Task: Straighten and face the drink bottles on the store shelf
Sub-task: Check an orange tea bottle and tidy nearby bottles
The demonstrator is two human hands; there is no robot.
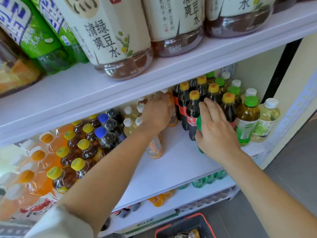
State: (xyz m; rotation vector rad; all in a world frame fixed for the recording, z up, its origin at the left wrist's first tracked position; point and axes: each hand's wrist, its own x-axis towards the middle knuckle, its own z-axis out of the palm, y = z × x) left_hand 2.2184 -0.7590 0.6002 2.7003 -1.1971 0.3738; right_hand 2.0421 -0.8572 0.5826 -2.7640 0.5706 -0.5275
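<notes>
A: Grip status?
B: Right hand (215, 130) wraps a green bottle (199, 123) at the front of the white shelf (176, 162), just beside the cola bottles (193, 110). Left hand (157, 112), arm stretched, curls round an orange bottle (171, 107) further back.
A: Labels?
B: Red cola bands, Chinese script. Big bottles (113, 36) above read 绿豆水.
A: Room?
B: Grey floor (291, 160), red-rimmed basket (204, 219) below.

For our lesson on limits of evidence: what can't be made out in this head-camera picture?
Head view: green bottle, label hidden by the right hand.
Head view: grip of the left hand, hidden by its own back.
Head view: large tea bottles, tops cut off by the top edge.
</notes>
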